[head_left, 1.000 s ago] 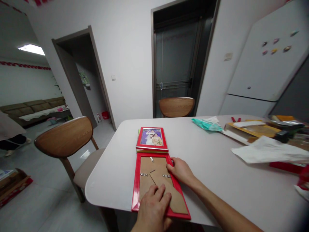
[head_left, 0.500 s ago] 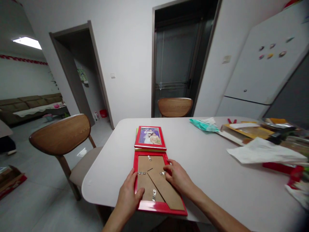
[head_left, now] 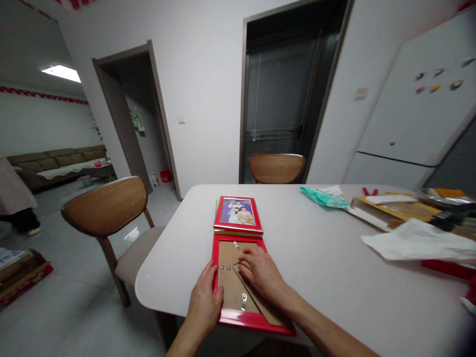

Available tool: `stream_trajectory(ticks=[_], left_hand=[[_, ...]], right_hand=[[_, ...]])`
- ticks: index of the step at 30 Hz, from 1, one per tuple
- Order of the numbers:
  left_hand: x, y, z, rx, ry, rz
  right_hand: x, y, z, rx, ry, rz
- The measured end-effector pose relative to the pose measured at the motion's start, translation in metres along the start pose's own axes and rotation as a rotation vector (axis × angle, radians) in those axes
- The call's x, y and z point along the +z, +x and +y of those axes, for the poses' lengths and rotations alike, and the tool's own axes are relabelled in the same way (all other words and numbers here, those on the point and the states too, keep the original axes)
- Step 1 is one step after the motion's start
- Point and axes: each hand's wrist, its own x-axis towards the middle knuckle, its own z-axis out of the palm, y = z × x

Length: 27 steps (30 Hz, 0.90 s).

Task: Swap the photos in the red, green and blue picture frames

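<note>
A red picture frame [head_left: 245, 320] lies face down at the near edge of the table, its brown backing board [head_left: 228, 285] upward. Small metal clips sit along the board, and a slanted brown stand [head_left: 256, 305] lies flat against it. My left hand [head_left: 204, 297] grips the frame's left side, thumb on top and fingers along the outer edge. Over the right part of the backing is my right hand [head_left: 264, 275], its fingers bent and apart, tips by the stand's upper end. It hides the right clip. Just beyond, a second red frame with a photo [head_left: 238, 213] lies face up on a stack.
On the white table [head_left: 316, 282], a teal packet [head_left: 323, 197], a yellow padded envelope [head_left: 405, 208] and a white sheet [head_left: 416, 240] lie to the right. Wooden chairs stand at the left [head_left: 107, 206] and far side [head_left: 277, 168]. Someone's clothed legs [head_left: 22, 218] show far left.
My right hand has moved left from the frame's right edge onto the backing, near the stand's upper end. My left hand stays on the left edge. The view has shifted slightly.
</note>
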Motion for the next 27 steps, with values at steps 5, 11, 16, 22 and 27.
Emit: stream_trajectory(ticks=[5,11,16,22,27], left_hand=[[0.001,0.0,-0.002,0.026,0.018,0.007],[0.001,-0.001,-0.001,0.024,-0.017,0.017],[0.002,-0.001,-0.003,0.024,-0.021,0.034],[0.001,-0.002,-0.001,0.021,-0.034,0.029],[0.0,-0.002,0.001,0.018,-0.006,0.012]], right_hand=[[0.017,0.017,-0.031,-0.11,0.012,-0.091],[0.029,0.023,-0.031,-0.072,0.006,-0.072],[0.027,0.029,-0.015,-0.007,-0.014,-0.043],[0.025,0.042,0.006,0.11,-0.068,0.007],[0.028,0.042,0.004,0.103,-0.048,0.004]])
